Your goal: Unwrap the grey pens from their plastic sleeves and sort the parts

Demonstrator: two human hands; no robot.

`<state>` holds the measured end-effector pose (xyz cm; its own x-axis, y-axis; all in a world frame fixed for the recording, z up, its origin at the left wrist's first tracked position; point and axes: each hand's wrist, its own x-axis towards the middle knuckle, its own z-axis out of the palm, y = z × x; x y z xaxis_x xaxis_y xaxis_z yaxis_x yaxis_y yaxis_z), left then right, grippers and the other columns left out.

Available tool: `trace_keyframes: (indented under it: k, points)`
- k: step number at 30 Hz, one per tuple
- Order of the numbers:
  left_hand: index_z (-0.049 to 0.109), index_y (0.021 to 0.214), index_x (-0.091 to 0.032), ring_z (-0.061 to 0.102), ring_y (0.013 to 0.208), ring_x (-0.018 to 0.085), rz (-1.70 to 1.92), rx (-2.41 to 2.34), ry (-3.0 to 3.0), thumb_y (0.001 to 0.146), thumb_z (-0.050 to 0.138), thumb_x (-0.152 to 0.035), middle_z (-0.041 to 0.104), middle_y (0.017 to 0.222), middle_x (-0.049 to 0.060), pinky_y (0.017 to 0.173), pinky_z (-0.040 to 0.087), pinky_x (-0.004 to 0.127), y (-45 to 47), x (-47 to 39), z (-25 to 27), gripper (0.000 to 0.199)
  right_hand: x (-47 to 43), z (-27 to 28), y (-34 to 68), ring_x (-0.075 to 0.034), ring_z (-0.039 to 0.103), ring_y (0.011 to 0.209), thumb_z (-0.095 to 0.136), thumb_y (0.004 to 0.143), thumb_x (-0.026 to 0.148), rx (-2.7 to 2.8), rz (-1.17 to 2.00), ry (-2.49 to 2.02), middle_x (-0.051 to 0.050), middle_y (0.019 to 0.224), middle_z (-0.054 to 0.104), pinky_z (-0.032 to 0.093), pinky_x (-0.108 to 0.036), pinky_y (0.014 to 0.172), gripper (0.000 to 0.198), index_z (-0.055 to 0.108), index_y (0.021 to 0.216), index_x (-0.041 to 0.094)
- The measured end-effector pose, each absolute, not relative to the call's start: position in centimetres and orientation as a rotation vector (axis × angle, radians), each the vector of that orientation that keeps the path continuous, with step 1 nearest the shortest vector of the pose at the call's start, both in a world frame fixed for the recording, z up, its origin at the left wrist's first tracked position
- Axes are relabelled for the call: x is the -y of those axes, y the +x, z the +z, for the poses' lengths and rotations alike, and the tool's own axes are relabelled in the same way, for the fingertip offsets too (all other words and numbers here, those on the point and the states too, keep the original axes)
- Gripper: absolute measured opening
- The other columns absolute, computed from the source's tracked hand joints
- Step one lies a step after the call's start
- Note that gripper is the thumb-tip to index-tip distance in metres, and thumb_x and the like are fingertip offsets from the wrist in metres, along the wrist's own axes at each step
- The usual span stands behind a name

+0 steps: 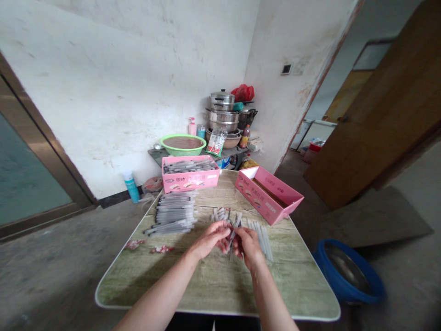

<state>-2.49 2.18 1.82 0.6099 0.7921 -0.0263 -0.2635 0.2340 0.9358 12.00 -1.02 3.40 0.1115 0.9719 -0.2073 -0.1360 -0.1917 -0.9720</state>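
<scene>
Over the middle of the wooden-patterned table (165, 285), my left hand (216, 235) and my right hand (249, 242) meet with curled fingers. Between them is a slim grey, translucent pen (238, 219), tilted, its lower part partly hidden by the fingers. My right thumb and fingers pinch it, and my left fingers close around its lower side. Just behind the hands lies a small heap of short pale and dark pieces (219, 214). A row of pale translucent tubes (263, 239) lies beside my right hand. To the left is a stacked pile of grey pens (175, 214).
A pink box (191, 180) filled with pens stands at the table's back left. Another pink box (263, 197), its brown bottom showing, stands back right. Behind are a green basin (182, 150) and stacked pots (223, 115). A blue tub (374, 292) sits on the floor, right.
</scene>
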Motion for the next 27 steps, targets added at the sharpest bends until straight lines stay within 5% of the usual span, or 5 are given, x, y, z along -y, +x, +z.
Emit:
trace_keyframes:
  k: [8,14,20,23,27]
  points:
    - [0.063,0.082,-0.012,0.043,0.036,0.005,0.917,-0.754,0.926,0.075,0.067,-0.046,0.055,0.053,-0.003,0.031,0.027,0.015,-2.5,-3.0,0.4,0.035,2.9,4.1,10.3,-0.007,0.037,0.022,0.058,0.076,0.05,1.045,1.626,-1.227,0.006,0.035,0.046,0.016,-0.015,0.023,0.039,0.062,0.07,0.012]
    - [0.061,0.075,-0.011,0.054,0.044,0.005,1.064,-0.717,0.42,0.083,0.061,-0.019,0.061,0.06,0.001,0.036,0.037,0.012,-3.8,-4.9,0.8,0.012,3.7,2.7,10.7,-0.007,0.039,0.024,0.054,0.077,0.061,1.035,1.566,-1.271,0.005,0.038,0.049,0.018,-0.015,0.024,0.047,0.059,0.072,0.014]
    - [0.061,0.077,-0.01,0.047,0.038,0.0,1.044,-0.655,0.235,0.09,0.052,-0.016,0.058,0.058,0.0,0.033,0.037,0.007,-4.7,-5.5,1.3,0.017,3.0,1.2,14.1,-0.012,0.047,0.033,0.047,0.083,0.048,1.264,0.84,-1.631,0.001,0.041,0.053,0.03,-0.02,0.035,0.039,0.061,0.068,0.015]
    - [0.061,0.076,-0.01,0.048,0.038,0.0,1.116,-0.689,0.265,0.086,0.058,-0.014,0.062,0.061,0.0,0.033,0.037,0.007,-4.3,-5.3,1.1,0.012,2.2,1.5,14.9,-0.019,0.064,0.06,0.046,0.086,0.036,1.487,0.4,-1.853,-0.007,0.063,0.068,0.04,-0.023,0.052,0.033,0.068,0.075,0.015]
    - [0.063,0.077,-0.01,0.055,0.04,0.005,1.126,-0.742,0.446,0.079,0.068,-0.02,0.063,0.056,0.0,0.034,0.04,0.011,-3.8,-5.0,0.4,0.012,0.9,2.3,13.9,-0.02,0.068,0.075,0.041,0.091,0.029,1.732,0.168,-2.135,-0.008,0.081,0.073,0.04,-0.023,0.06,0.03,0.071,0.089,0.021]
